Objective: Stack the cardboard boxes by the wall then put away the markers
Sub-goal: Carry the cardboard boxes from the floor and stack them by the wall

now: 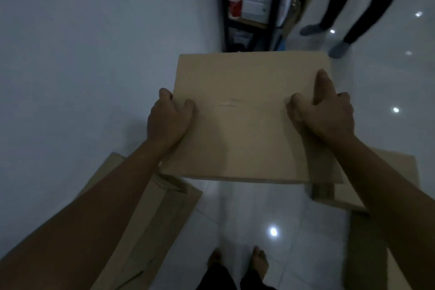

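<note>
Two hands, left (168, 117) and right (326, 115), gripping one cardboard box (247, 120); seemingly two more boxes (150, 219) below.

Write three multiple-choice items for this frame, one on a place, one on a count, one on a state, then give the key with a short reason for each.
1. Where is the cardboard box that the hands hold?
A. On a shelf
B. Lifted in front of the person, above the floor
C. Flat against the wall

2. How many other cardboard boxes show below the arms?
A. None
B. Two
C. Five

3. How do the hands hold the box?
A. Left hand and right hand grip opposite sides
B. Only the right hand touches it
C. Both hang idle

Key: B, the tiled floor and bare feet show beneath its near edge; B, one left box and one right box; A, thumbs lie on top and fingers curl round each edge.
</note>
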